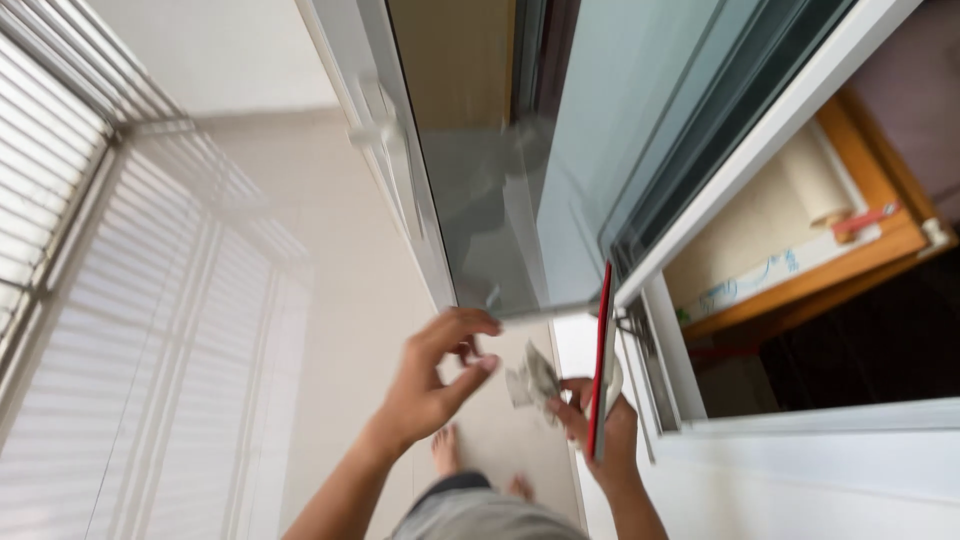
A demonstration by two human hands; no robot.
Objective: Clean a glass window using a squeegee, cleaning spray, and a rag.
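- Our right hand (605,435) has its grip pinched on two things at once: a thin red stick (600,360) and a crumpled cloth (535,380).
- The red stick stands almost straight up, and its top touches the bottom corner of the glass pane (520,200). It looks like a wiper held flat to the glass so it can slide.
- The cloth sticks out to the left of our fingers, tucked there so one hand can carry both.
- Our left hand (435,380) is empty. Its grip is spread, fingers curled, just below the glass edge and near the cloth, not touching either.
- The glass pane sits in a white frame (400,170) with a white handle (385,125) higher up.
- On the right, through an open window, we see a wooden shelf (850,260) with a paper roll (815,185) on it.
- On the left are white blinds (110,330).
- Down below are our bare feet (447,450) on the pale floor (340,330).
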